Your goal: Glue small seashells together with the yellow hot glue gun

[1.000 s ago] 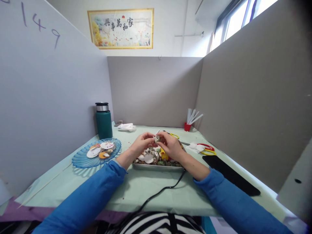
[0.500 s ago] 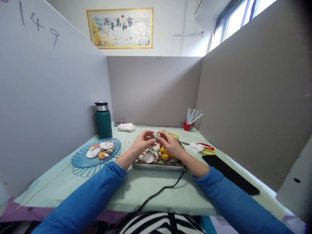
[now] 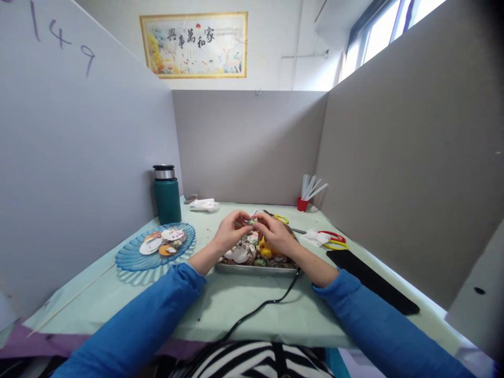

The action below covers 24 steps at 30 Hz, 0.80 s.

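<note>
Above the metal tray (image 3: 255, 271), my left hand (image 3: 231, 231) and my right hand (image 3: 277, 235) meet fingertip to fingertip. Pinched between them is a small greenish-white shell (image 3: 252, 222), partly covered by the fingers. Loose seashells (image 3: 240, 255) of several sizes fill the tray beneath. A yellow tool (image 3: 265, 248), which looks like a glue gun, lies among them below my right hand, its body mostly hidden. From the tray's right corner a black cord (image 3: 268, 302) runs toward me.
A blue scalloped plate (image 3: 129, 255) with decorated shells sits left, before a green bottle (image 3: 167, 199). On the right lie red-and-yellow-handled scissors (image 3: 336, 242), white tissue (image 3: 315, 238) and a black phone-like slab (image 3: 370, 281). A red cup (image 3: 302, 205) of white sticks stands behind.
Both hands stay over the tray, with the shell turned slightly in the fingers. It shows less above the fingertips now, and the yellow-handled scissors behind show more.
</note>
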Each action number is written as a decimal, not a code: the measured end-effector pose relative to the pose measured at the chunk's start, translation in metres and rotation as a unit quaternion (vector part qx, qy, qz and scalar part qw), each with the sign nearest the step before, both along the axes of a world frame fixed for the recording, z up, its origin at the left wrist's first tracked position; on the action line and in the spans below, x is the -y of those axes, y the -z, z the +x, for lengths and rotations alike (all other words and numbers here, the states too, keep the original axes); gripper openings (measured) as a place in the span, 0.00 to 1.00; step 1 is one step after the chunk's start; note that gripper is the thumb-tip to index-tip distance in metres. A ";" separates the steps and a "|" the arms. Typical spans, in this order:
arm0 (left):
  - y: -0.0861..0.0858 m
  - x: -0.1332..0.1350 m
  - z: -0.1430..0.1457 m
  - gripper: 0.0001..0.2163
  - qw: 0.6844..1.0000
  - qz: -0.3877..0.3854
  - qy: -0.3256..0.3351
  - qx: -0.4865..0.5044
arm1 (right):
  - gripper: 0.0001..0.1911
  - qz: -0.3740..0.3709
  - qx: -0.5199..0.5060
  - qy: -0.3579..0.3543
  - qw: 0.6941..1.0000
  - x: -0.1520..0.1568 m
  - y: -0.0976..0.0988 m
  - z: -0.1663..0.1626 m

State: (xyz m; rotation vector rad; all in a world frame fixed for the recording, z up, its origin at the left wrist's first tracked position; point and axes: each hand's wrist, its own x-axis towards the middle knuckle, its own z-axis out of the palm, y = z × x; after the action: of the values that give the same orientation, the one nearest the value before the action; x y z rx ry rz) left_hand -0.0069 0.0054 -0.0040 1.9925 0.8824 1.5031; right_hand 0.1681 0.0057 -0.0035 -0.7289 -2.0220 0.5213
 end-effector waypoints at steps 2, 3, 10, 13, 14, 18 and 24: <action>0.001 -0.001 0.000 0.11 1.000 -0.001 0.000 -0.008 | 0.12 0.001 -0.002 0.000 1.000 0.001 0.000 0.000; 0.001 -0.001 0.000 0.11 1.000 -0.002 0.001 -0.011 | 0.12 0.002 -0.003 0.000 1.000 0.001 0.000 0.000; -0.001 0.003 0.000 0.10 1.000 0.007 -0.005 -0.010 | 0.11 0.013 -0.002 0.001 1.000 0.000 0.001 0.001; -0.002 0.005 0.000 0.10 1.000 0.014 -0.005 -0.012 | 0.11 0.013 -0.003 0.001 1.000 -0.001 0.002 0.001; -0.003 0.005 0.000 0.10 1.000 0.016 -0.004 -0.013 | 0.11 0.012 -0.003 0.001 1.000 -0.001 0.002 0.001; -0.004 0.007 0.001 0.09 1.000 0.020 -0.001 -0.016 | 0.12 0.012 -0.004 0.004 1.000 -0.001 0.002 0.000; -0.007 0.009 0.002 0.13 0.998 -0.055 0.011 0.026 | 0.14 0.003 -0.017 0.003 1.000 0.001 0.001 0.000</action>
State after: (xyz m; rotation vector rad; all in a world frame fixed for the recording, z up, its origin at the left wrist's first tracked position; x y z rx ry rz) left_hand -0.0054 -0.0040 0.0031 1.8706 0.8979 1.4562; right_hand 0.1678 0.0051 -0.0043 -0.7179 -1.9882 0.5201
